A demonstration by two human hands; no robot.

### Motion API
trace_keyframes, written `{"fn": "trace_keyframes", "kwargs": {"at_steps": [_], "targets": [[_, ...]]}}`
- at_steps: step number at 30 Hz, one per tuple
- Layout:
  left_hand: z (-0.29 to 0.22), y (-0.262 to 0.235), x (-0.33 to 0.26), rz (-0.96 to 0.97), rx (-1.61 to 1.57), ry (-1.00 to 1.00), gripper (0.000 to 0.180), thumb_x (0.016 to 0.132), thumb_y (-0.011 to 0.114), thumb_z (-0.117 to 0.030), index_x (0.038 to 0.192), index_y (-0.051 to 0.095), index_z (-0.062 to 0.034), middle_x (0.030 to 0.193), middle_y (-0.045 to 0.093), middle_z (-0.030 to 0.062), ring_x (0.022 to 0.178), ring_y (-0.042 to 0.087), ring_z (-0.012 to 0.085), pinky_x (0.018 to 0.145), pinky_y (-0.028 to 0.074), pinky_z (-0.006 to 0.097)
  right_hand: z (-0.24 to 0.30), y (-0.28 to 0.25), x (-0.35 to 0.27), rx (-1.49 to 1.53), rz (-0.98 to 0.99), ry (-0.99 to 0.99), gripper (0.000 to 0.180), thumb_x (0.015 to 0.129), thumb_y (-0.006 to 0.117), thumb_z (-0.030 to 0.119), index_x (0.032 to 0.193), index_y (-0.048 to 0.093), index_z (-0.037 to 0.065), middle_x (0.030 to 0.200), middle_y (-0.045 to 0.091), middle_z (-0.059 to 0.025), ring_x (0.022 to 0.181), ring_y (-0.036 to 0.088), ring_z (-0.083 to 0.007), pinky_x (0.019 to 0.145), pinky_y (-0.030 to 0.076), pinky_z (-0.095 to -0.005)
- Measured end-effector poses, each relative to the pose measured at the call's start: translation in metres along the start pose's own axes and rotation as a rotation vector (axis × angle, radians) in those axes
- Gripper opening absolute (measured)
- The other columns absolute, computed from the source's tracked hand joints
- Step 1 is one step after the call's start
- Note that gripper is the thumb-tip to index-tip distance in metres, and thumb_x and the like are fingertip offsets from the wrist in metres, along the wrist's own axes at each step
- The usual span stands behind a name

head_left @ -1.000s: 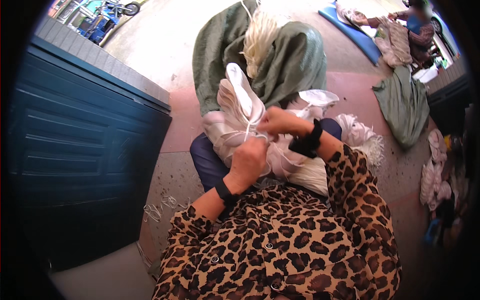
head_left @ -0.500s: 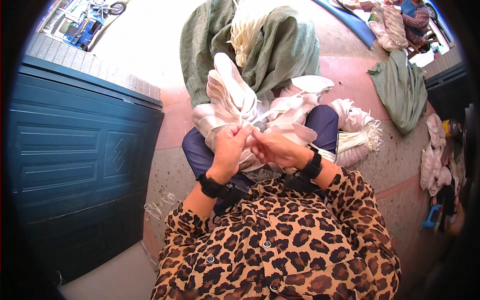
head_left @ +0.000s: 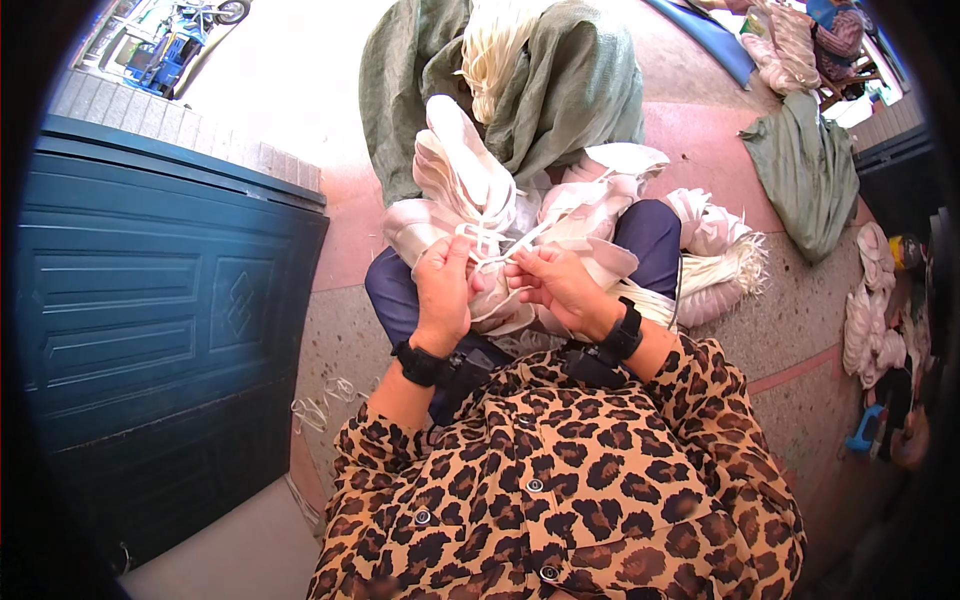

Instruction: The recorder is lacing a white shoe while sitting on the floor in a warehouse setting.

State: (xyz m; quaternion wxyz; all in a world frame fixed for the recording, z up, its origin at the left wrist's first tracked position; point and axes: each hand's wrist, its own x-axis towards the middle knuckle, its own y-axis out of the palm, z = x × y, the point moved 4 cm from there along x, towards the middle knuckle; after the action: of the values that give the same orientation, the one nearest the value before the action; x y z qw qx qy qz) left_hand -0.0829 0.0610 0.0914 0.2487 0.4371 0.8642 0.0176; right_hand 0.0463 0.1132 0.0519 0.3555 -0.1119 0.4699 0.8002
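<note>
A white lace (head_left: 490,262) runs in loops between my two hands, over a lapful of whitish-pink pieces that look like shoe uppers. My left hand (head_left: 443,290) pinches the lace between thumb and fingers, with part of a loop standing above the thumb. Slightly apart from it, my right hand (head_left: 565,287) grips another stretch of lace at its fingertips. Just beyond the hands leans a nested stack of these pieces (head_left: 460,165). More loose pieces (head_left: 600,200) lie to the right, with a lace strand across them.
Ahead, a green woven sack (head_left: 590,90) has a hank of cream laces (head_left: 490,60) on it. Bundled pieces (head_left: 710,290) lie beside my right knee. A blue door (head_left: 150,320) stands at left. Another green sack (head_left: 805,180) lies at right, below a seated person (head_left: 840,45).
My hands have moved apart from being close together. The lace between them now shows as open loops; before, it was mostly hidden at the fingertips.
</note>
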Motion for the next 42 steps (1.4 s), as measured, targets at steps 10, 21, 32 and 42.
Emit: {"fn": "trace_keyframes", "kwargs": {"at_steps": [10,21,32,42], "targets": [[0.035,-0.018,0.03,-0.193,0.053,-0.025,0.018,0.089,0.043,-0.018,0.086,0.051,-0.0014,0.073,0.055,0.0068,0.048,0.05,0.0106,0.033,0.029,0.018,-0.001,-0.017,0.001,-0.784,-0.178,-0.635,0.016,0.083,0.054,0.011,0.075,0.056,-0.002,0.068,0.059,-0.0059,0.06,0.052,-0.0088,0.055,0.041,-0.0222],[-0.009,0.003,0.009,0.113,-0.045,0.093,0.022,0.09,0.045,-0.021,0.105,0.049,-0.0048,0.09,0.056,0.0035,0.08,0.053,0.0095,0.053,0.048,0.026,0.064,0.017,0.008,-0.363,-0.127,-0.621,0.018,0.085,0.053,0.015,0.077,0.058,0.0,0.066,0.06,-0.0047,0.051,0.052,-0.006,0.045,0.041,-0.0178],[-0.02,0.025,0.011,0.365,0.228,-0.002,0.031,0.086,0.053,-0.02,0.106,0.054,0.0029,0.119,0.044,0.0102,0.089,0.054,0.013,0.054,0.05,0.023,0.069,0.042,0.013,-1.596,0.281,-0.538,0.025,0.081,0.055,0.021,0.081,0.06,-0.004,0.059,0.055,-0.0162,0.054,0.052,-0.0209,0.055,0.042,-0.0319],[-0.009,0.025,0.009,0.35,0.582,0.15,0.026,0.08,0.057,-0.007,0.104,0.056,0.0029,0.084,0.058,0.003,0.074,0.051,0.006,0.066,0.042,0.018,0.068,0.001,0.014,-0.5,0.332,-0.08,0.023,0.086,0.054,0.027,0.092,0.063,0.007,0.073,0.055,0.0052,0.063,0.043,-0.0032,0.057,0.035,-0.0174]]}}
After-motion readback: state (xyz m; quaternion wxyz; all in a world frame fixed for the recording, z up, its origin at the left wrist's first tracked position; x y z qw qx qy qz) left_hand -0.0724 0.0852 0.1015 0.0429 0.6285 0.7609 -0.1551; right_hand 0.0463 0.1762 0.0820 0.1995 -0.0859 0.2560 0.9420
